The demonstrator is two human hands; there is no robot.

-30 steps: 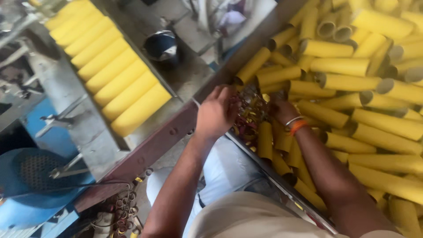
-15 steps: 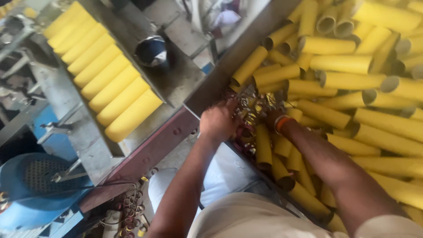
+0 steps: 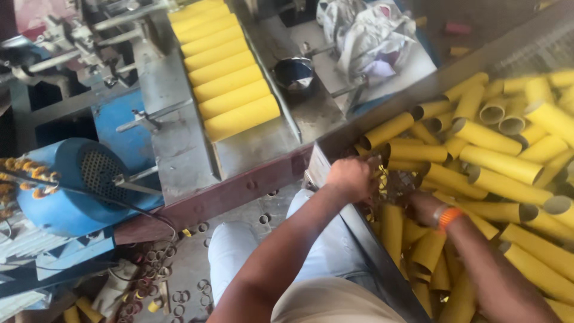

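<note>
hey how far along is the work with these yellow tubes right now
Looks done: a neat row of yellow tubes lies side by side on the metal machine bed. In hand: the left hand and right hand are both down in the bin, at a tangle of small dark pieces; what they grip is unclear. Left: a large loose pile of yellow tubes fills the bin.
</note>
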